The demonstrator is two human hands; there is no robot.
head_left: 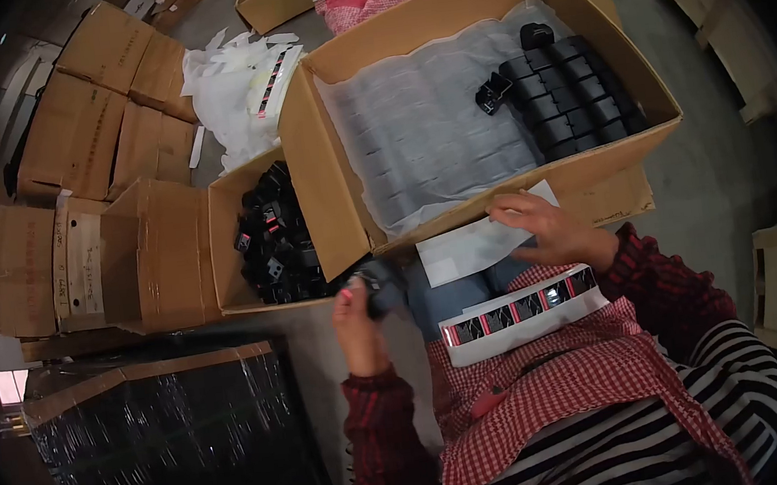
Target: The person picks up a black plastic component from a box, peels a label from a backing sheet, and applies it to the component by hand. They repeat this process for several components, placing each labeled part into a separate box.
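Your left hand (359, 326) is clamped on a small black part (382, 286), over your lap, just beside the small carton (226, 245) of like parts. Your right hand (553, 230) — fingers spread — lies flat on a clear bag (465, 251) against the big carton (317, 179); a label strip (519, 312) rests on your apron.

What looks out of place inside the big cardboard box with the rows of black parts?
One black part lies tilted on the plastic liner, apart from the neat rows at the right side of the cardboard box. A second loose part sits above the far row. The left hand holds a similar dark part.
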